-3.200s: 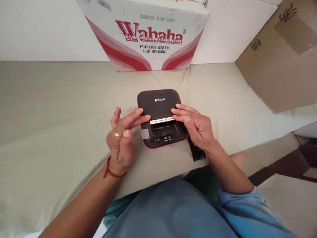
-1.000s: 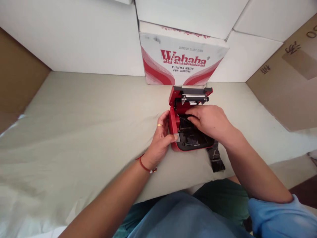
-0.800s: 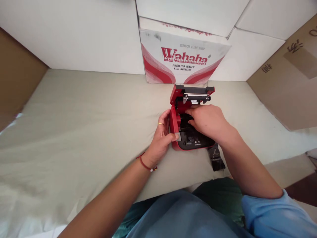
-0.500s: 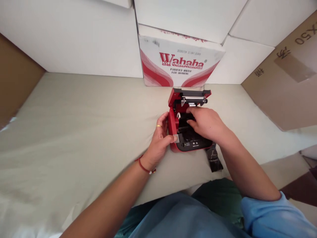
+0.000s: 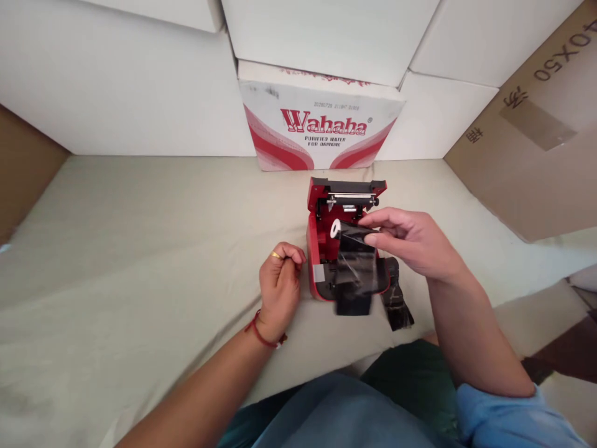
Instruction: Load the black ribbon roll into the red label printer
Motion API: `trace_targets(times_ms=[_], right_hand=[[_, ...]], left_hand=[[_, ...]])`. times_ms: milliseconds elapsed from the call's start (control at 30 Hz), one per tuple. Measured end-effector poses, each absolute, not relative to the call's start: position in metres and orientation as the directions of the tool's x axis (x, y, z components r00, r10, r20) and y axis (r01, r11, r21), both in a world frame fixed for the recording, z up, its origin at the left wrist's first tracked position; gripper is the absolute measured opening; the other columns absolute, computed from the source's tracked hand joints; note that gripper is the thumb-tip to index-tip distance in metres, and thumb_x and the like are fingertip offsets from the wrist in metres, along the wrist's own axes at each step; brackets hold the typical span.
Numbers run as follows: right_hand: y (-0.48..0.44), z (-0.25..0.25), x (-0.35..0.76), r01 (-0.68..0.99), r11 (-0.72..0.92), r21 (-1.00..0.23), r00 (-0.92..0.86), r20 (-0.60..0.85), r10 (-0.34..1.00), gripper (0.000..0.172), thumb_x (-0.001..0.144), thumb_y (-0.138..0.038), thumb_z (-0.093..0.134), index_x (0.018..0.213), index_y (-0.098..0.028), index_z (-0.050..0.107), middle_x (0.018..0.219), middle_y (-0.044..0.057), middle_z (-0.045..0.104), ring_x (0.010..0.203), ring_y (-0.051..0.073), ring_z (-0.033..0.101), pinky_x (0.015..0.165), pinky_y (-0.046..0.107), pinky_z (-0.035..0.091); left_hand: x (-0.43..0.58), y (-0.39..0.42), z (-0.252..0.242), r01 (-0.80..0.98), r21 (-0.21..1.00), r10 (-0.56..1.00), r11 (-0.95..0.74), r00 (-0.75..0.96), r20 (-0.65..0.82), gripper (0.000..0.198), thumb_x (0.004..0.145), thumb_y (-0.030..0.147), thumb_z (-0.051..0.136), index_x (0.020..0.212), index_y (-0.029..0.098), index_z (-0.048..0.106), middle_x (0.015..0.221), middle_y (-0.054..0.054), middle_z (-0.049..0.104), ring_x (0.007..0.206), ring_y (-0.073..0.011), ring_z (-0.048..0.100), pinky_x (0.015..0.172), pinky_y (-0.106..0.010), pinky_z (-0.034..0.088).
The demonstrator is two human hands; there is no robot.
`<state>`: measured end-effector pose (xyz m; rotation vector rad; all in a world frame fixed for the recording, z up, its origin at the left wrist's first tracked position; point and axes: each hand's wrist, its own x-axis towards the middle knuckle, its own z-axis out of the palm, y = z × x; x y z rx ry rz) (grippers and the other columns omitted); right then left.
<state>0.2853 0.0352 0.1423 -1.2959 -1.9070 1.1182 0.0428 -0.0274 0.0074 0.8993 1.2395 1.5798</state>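
Note:
A small red and black printer (image 5: pixel 319 246) sits on the cloth-covered table with its lid tipped up at the back. My right hand (image 5: pixel 410 239) pinches a black ribbon roll (image 5: pixel 352 233) with a white core, lifted just above the printer's open bay; a length of dark film hangs down from it over the printer's front. My left hand (image 5: pixel 280 286) rests on the cloth just left of the printer, fingers curled shut, not touching it.
A white and red water carton (image 5: pixel 321 124) stands right behind the printer, white boxes stacked around it. A brown cardboard box (image 5: pixel 527 130) leans at the right. A crumpled black strip (image 5: pixel 396 305) lies right of the printer's front. The table edge runs near my lap.
The printer's lid has been opened. My right hand has lifted the ribbon roll out of the bay, film trailing. My left hand has let go of the printer's side and curled shut.

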Motion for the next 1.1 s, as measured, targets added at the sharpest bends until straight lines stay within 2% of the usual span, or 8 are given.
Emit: trace_targets(times_ms=[100,167,400,600,767,867,967,1100], right_hand=[[0.031,0.156,0.313,0.344,0.137,-0.929,-0.306,0.027,0.952,0.044,0.087,-0.061,0.100,0.112,-0.026,0.090,0.099,0.005,0.087,0.080,0.020,0.075,0.071,0.033,0.061],[0.036,0.157,0.340,0.348,0.087,-0.933,-0.239,0.001,0.971,0.049,0.082,-0.064,0.103,0.110,-0.025,0.090,0.099,0.006,0.087,0.081,0.021,0.076,0.073,0.034,0.062],[0.076,0.111,0.396,0.649,-0.056,-0.759,-0.170,-0.216,0.962,0.056,0.075,-0.067,0.098,0.106,-0.021,0.087,0.100,0.008,0.087,0.085,0.023,0.076,0.084,0.041,0.062],[0.051,0.106,0.386,0.742,0.164,-0.650,-0.199,0.019,0.980,0.039,0.100,-0.055,0.078,0.120,-0.024,0.090,0.094,0.004,0.083,0.070,0.018,0.065,0.069,0.034,0.054],[0.024,0.102,0.366,0.729,0.369,-0.577,-0.524,-0.123,0.843,0.026,0.104,-0.032,0.073,0.122,-0.026,0.089,0.119,0.008,0.089,0.105,0.026,0.083,0.094,0.039,0.065],[0.016,0.092,0.355,0.765,0.404,-0.502,-0.558,-0.203,0.804,0.032,0.105,-0.024,0.070,0.132,-0.026,0.086,0.129,0.010,0.088,0.115,0.027,0.085,0.101,0.041,0.066],[0.008,0.089,0.352,0.787,0.394,-0.476,-0.534,-0.205,0.820,0.034,0.107,-0.023,0.070,0.137,-0.025,0.084,0.133,0.012,0.086,0.115,0.028,0.085,0.100,0.042,0.067],[-0.007,0.111,0.368,0.778,0.403,-0.483,-0.521,-0.135,0.843,0.039,0.099,-0.031,0.085,0.137,-0.029,0.085,0.126,0.009,0.088,0.111,0.029,0.084,0.098,0.042,0.068]], left_hand=[[0.040,-0.027,0.009,-0.192,0.978,0.970,-0.084,-0.240,0.036,0.014,0.078,0.017,0.063,0.069,0.024,0.055,0.072,0.000,0.059,0.069,-0.0159,0.050,0.064,-0.030,0.038],[0.039,-0.028,0.009,-0.184,0.981,0.977,-0.062,-0.214,0.021,0.015,0.077,0.017,0.063,0.066,0.024,0.055,0.068,0.001,0.057,0.066,-0.0155,0.047,0.062,-0.030,0.036],[0.039,-0.028,0.006,-0.186,0.982,0.980,-0.036,-0.201,-0.002,0.019,0.077,0.018,0.066,0.063,0.024,0.054,0.063,0.001,0.052,0.061,-0.0152,0.043,0.058,-0.029,0.033],[0.043,-0.022,0.007,-0.185,0.980,0.903,-0.069,-0.430,-0.017,0.018,0.087,0.025,0.078,0.093,0.025,0.062,0.087,0.002,0.063,0.072,-0.0138,0.052,0.064,-0.026,0.042],[0.045,-0.027,0.008,-0.098,0.993,0.935,-0.071,-0.352,0.032,0.056,0.088,0.027,0.086,0.072,0.025,0.032,0.067,0.008,0.031,0.061,-0.0110,0.025,0.056,-0.028,0.023],[0.047,-0.031,0.009,-0.098,0.992,0.938,-0.078,-0.343,0.040,0.069,0.092,0.034,0.087,0.069,0.025,0.023,0.064,0.008,0.026,0.062,-0.0105,0.021,0.057,-0.030,0.020],[0.048,-0.030,0.011,-0.196,0.976,0.928,-0.099,-0.373,0.019,0.068,0.099,0.051,0.085,0.069,0.026,0.030,0.062,0.008,0.028,0.058,-0.0105,0.023,0.055,-0.029,0.022],[0.046,-0.022,0.009,-0.305,0.949,0.918,-0.077,-0.393,-0.051,0.051,0.096,0.068,0.086,0.086,0.027,0.056,0.065,0.009,0.041,0.054,-0.0119,0.034,0.050,-0.029,0.029]])
